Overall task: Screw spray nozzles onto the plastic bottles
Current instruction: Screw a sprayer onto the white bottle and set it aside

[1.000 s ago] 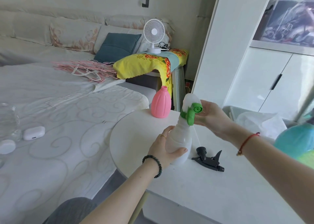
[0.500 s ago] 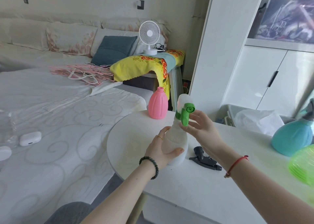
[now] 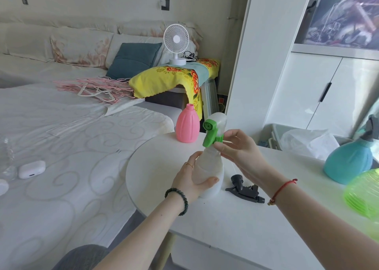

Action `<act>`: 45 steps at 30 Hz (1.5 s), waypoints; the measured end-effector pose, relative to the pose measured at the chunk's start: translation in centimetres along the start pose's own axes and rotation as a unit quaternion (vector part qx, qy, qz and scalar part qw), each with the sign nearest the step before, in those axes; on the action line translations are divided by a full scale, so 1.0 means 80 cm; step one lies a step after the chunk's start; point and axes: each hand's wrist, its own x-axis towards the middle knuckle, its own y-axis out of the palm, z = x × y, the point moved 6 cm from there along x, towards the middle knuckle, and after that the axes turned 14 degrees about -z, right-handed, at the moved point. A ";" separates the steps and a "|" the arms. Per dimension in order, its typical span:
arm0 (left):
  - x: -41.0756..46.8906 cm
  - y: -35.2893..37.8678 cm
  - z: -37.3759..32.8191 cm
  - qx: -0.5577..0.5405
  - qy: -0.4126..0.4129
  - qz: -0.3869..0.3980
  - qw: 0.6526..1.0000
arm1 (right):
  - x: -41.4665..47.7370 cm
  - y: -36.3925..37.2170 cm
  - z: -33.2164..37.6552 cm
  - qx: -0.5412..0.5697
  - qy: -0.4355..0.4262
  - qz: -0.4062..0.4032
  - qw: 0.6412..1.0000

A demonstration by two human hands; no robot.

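A translucent white bottle (image 3: 211,167) stands upright on the white table (image 3: 235,224). My left hand (image 3: 194,177) is wrapped around its body. A green and white spray nozzle (image 3: 212,132) sits on the bottle's neck, its spout facing left. My right hand (image 3: 238,148) pinches the nozzle's green collar. A loose black spray nozzle (image 3: 244,189) lies on the table just right of the bottle. A pink bottle (image 3: 187,127) with no nozzle stands behind. At the right edge stand a blue bottle (image 3: 348,163) with a dark nozzle and a green bottle (image 3: 365,194).
The table's rounded end borders a bed (image 3: 61,146) on the left, which holds a white earbud case (image 3: 31,169) and pink hangers (image 3: 96,87). A white cabinet (image 3: 266,64) rises behind the table. A bin with a plastic bag (image 3: 305,142) sits beyond the far edge.
The green nozzle has turned on the bottle neck, its spout swinging from facing me to facing left. My right hand shifted its pinch lower on the collar. The view moved left.
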 end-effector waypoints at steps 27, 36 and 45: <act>0.002 0.001 0.006 -0.019 0.003 0.037 0.999 | -0.009 0.020 0.014 -0.126 -0.076 -0.100 0.984; 0.006 -0.015 -0.023 -0.062 0.006 0.178 0.982 | -0.058 -0.030 -0.033 -0.201 0.029 0.094 0.975; 0.051 0.107 -0.132 -0.129 0.058 0.134 0.981 | -0.041 -0.145 0.009 -0.155 -0.116 -0.199 0.961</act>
